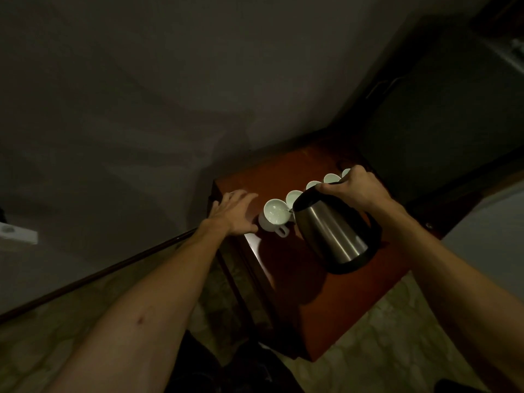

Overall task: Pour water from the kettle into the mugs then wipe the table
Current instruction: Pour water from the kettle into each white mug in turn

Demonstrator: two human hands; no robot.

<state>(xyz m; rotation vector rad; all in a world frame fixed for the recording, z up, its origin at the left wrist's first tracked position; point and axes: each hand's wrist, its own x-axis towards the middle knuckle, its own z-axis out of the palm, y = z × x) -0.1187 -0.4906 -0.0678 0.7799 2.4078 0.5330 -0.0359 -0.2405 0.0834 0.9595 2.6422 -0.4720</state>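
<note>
A steel kettle with a black base and handle (334, 234) is held tilted above the reddish-brown wooden bench (297, 293), its black handle gripped by the right hand (354, 188). Its spout is placed over the nearest white ceramic mug (273, 217), into which a thin stream of water is seen falling. The left hand (234, 212) is laid flat on the bench just beside that mug, fingers spread. Four more white mugs (293, 197) are lined up behind, towards the wall.

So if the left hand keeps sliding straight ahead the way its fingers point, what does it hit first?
Probably nothing on the table: the left hand points up and right across the bare reddish-brown wooden table, passing beside the nearest white ceramic mug, towards the grey wall. Depth is unclear.
</note>
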